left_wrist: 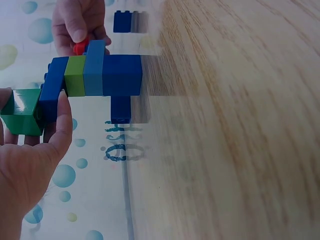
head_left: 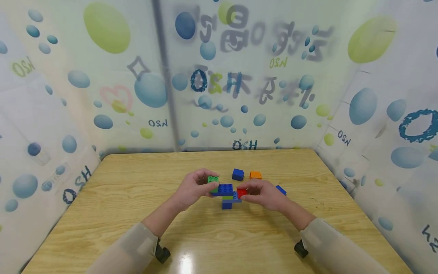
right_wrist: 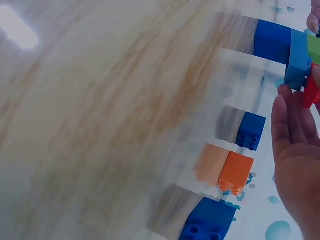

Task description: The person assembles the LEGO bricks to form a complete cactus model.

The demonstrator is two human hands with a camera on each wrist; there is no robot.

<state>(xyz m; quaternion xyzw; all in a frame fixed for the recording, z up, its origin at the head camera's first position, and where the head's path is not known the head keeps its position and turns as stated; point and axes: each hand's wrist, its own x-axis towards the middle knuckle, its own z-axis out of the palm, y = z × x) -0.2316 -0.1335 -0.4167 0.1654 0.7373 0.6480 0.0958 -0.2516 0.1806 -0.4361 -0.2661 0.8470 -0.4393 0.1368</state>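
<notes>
The brick stack [head_left: 226, 193] stands on the table [head_left: 137, 190] below the centre of the head view, where the left hand [head_left: 192, 189] pinches the green brick [head_left: 213, 179] at its upper left and the right hand [head_left: 267, 194] pinches the red brick [head_left: 241, 193] at its right side, though whether that is fully seated I cannot tell. Behind the stack, right of centre, lie a blue brick [head_left: 237, 174], an orange brick [head_left: 255, 175] and, farther right, a second blue brick [head_left: 281, 190]

Left hand [head_left: 192, 189] gripping, right hand [head_left: 268, 195] pinching
</notes>
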